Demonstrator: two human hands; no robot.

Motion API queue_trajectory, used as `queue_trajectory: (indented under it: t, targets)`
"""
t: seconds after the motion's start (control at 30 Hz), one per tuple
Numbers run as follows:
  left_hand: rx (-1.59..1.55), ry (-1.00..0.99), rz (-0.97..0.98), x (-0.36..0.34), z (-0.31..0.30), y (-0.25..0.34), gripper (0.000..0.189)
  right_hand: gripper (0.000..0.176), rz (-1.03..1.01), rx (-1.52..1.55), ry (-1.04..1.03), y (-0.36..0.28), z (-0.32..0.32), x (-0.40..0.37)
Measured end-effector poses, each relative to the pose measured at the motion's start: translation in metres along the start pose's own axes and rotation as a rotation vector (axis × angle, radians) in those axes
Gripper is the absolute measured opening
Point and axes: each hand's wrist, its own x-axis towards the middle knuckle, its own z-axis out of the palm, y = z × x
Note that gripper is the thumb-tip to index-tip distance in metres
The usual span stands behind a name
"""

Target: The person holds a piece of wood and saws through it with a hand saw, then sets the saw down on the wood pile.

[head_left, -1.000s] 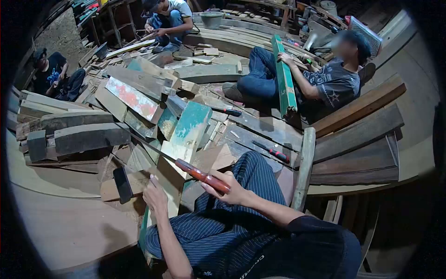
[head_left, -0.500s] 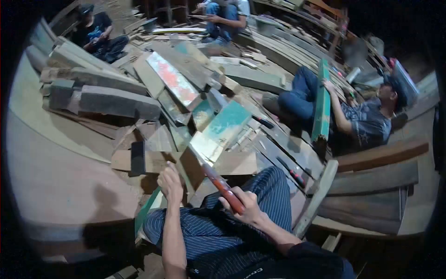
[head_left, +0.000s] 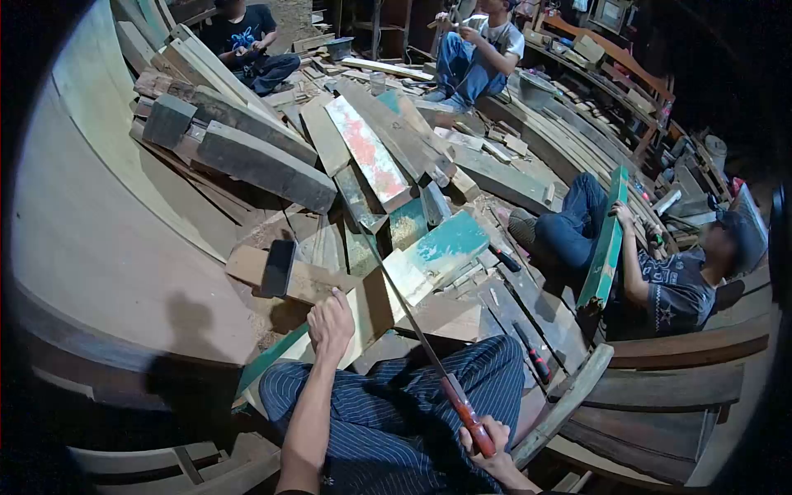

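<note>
My right hand (head_left: 488, 441) grips the red-brown handle of a long-bladed tool (head_left: 425, 342). Its narrow dark blade slants up and away to the left, close to pale timber; I cannot make out teeth. My left hand (head_left: 330, 326) is closed over a pale wooden beam (head_left: 367, 340) by my knee, fingers curled; what they hold, if anything, is hidden. Green paint shows on the beam's side at lower left. A brown end face (head_left: 378, 304) lies between the left hand and the blade. Beyond the blade is a green-painted block (head_left: 450, 246).
A black phone (head_left: 279, 268) lies on a board at left. Stacked timbers (head_left: 264, 165) fill the middle. Red-and-black-handled tools (head_left: 535, 359) lie to the right. One person (head_left: 676, 276) at right holds a green beam (head_left: 605, 239); two others (head_left: 478, 62) (head_left: 247, 45) sit at the back.
My right hand has drawn the tool back towards me and to the right, so more blade shows. My left hand has shifted slightly right. The camera view has also shifted.
</note>
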Motion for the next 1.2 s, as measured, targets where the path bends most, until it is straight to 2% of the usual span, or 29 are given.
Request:
queue_trajectory:
  t: [0.17,0.23,0.3,0.37,0.53,0.63,0.7,0.73,0.77,0.8,0.83,1.0,1.2]
  targets:
    - [-0.121,-0.019,-0.036,0.005,-0.010,0.004,0.061,0.023,-0.077,-0.077,-0.014,0.004,0.010,0.016]
    - [-0.112,0.008,0.002,0.006,-0.014,0.001,0.062,0.018,-0.003,-0.042,-0.064,0.011,0.014,0.015]
    - [-0.077,0.012,-0.034,0.009,-0.012,-0.003,0.062,0.015,0.103,0.034,-0.072,0.011,0.013,0.023]
    - [-0.077,-0.004,-0.094,0.010,-0.015,0.001,0.063,0.013,0.113,0.022,-0.086,0.011,0.011,0.028]
    - [-0.076,-0.002,-0.084,0.011,-0.016,0.000,0.061,0.021,-0.004,0.042,-0.079,-0.007,0.003,0.047]
    - [-0.035,0.030,-0.029,0.010,-0.010,-0.005,0.059,0.021,0.032,-0.104,-0.140,-0.033,-0.013,0.068]
    - [-0.038,0.092,0.087,0.007,-0.004,-0.011,0.059,0.022,0.240,0.072,-0.154,-0.029,-0.012,0.063]
    - [-0.086,0.072,0.020,0.006,-0.020,-0.002,0.058,0.023,0.086,-0.060,-0.149,-0.030,-0.009,0.072]
    - [-0.016,0.129,0.055,0.004,-0.015,-0.002,0.058,0.024,-0.066,-0.197,-0.131,-0.031,-0.007,0.081]
    - [-0.065,0.024,-0.022,0.005,-0.022,0.003,0.059,0.022,0.064,-0.023,-0.175,-0.004,0.012,0.066]
    - [-0.091,-0.025,-0.043,0.007,-0.017,-0.001,0.060,0.023,0.066,0.006,-0.177,0.011,0.029,0.065]
    - [-0.134,-0.005,-0.048,0.005,-0.008,-0.005,0.060,0.021,0.046,0.147,-0.049,0.005,0.066,0.108]
    - [-0.132,-0.004,-0.035,0.007,-0.010,-0.005,0.056,0.020,0.061,0.242,0.022,-0.007,0.068,0.135]
